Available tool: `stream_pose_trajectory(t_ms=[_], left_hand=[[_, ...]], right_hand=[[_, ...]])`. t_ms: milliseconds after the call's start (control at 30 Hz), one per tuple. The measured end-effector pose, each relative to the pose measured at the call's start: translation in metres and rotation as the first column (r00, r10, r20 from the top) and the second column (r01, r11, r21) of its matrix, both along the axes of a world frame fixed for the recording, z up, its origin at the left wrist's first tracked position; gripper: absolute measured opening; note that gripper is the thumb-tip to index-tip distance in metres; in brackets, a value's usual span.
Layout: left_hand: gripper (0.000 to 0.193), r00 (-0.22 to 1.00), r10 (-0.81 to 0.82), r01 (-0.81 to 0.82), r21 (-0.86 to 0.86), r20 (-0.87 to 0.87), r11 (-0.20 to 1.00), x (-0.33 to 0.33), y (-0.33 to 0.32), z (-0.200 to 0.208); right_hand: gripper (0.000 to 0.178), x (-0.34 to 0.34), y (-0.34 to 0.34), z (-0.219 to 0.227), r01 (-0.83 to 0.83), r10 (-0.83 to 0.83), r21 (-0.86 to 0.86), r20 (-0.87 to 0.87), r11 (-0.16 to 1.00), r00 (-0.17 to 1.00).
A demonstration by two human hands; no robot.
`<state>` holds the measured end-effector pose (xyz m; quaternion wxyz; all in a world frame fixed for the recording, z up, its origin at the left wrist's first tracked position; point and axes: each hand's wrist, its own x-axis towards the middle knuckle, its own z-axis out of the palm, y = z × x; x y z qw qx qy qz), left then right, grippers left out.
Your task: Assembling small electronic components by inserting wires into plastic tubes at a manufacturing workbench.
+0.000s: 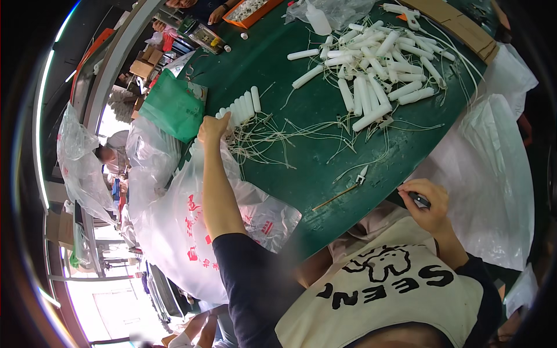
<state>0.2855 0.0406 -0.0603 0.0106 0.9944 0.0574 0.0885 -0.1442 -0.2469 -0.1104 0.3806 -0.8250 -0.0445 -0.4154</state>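
Left hand point(212, 127) stretched far out, resting on the near end of a neat row of white tubes point(242, 107) at the left edge of the green table point(272, 64). Fingers curled over the first tubes of the row, seen from behind, so cannot tell whether pinching one tube or only pressing on them. Fingertips hidden by the back of the hand.

Right hand point(428, 204) close to the body at the near table edge, closed around a small dark tool point(420, 200). Only a short dark piece with a light glint visible between thumb and fingers; kind of tool hard to make out.

Row of white tubes: short, round, plain white, laid side by side, touching each other, in a slightly slanted line. Thin pale wires point(272, 139) in a loose tangle just beside the row, spreading toward the middle of the table. Farther off, well apart from the row, a big disordered pile of tubes point(377, 64) of the same kind, with wires trailing out.

Small pliers point(361, 174) and a thin stick point(335, 198) lying on the table between the two hands. Clear plastic bag with red print point(185, 226) hanging under the left forearm, partly covered by it. Green bag point(174, 107) left of the row. Orange tray point(250, 11) at the far edge, cut off by the frame.
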Motion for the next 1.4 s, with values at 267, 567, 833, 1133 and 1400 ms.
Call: stream_pose_trajectory(t_ms=[267,567,833,1133,1400], left_hand=[[0.053,0.973,-0.144,0.146,-0.006,-0.18,0.989,-0.002,0.005,0.014],[0.037,0.861,-0.499,0.501,0.009,0.098,0.866,-0.054,-0.072,0.023],[0.029,0.767,-0.633,0.636,-0.255,0.104,0.728,-0.071,-0.16,-0.007],[0.037,0.752,-0.648,0.642,-0.086,-0.125,0.762,-0.08,-0.175,-0.002],[0.044,0.722,-0.686,0.676,-0.122,-0.092,0.727,-0.122,-0.139,0.07]], right_hand=[[0.025,-0.003,0.002,-0.001,-0.001,0.001,0.01,-0.025,1.0,1.0],[0.023,-0.01,0.002,-0.002,-0.037,0.04,0.038,-0.083,0.999,0.996],[0.022,-0.018,0.003,-0.003,-0.037,0.036,-0.009,-0.094,0.999,0.995],[0.018,-0.026,-0.005,-0.008,0.03,-0.024,0.05,-0.119,0.998,0.993],[0.018,-0.028,-0.001,-0.004,-0.015,0.022,0.078,-0.087,0.997,0.996]])
